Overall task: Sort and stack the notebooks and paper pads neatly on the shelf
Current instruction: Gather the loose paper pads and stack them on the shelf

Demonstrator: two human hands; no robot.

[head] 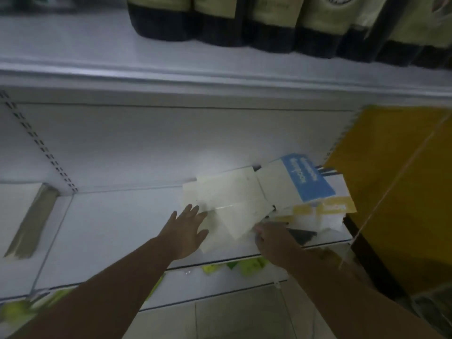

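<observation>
Shelf: a white shelf (117, 228) at about waist height, with both of the person's arms reaching in over its front edge.
Pale pads: a loose, crooked heap of cream paper pads (227, 196) lies right of the shelf's middle, the sheets overlapping at odd angles.
Blue notebook: a blue-covered notebook (308, 177) lies tilted at the back right of the heap, partly on top of it.
Yellow-banded pads: some white pads with yellow strips (325, 209) sit just in front of the blue one.
Left hand: the left hand (188, 231) is palm down, fingers straight and spread, over the near left corner of the cream pads.
Right hand: the right hand (271, 243) is at the near edge of the heap, fingers curled. Through the blur, I cannot tell whether they pinch a sheet.
Big yellow notebook: a large spiral-bound yellow notebook (391, 167) stands tilted at the far right.
Far left: a thin grey-green booklet (31, 221) lies on the next bay, well apart from the heap.
Above: dark-bottomed packets (220, 25) line the upper shelf.
</observation>
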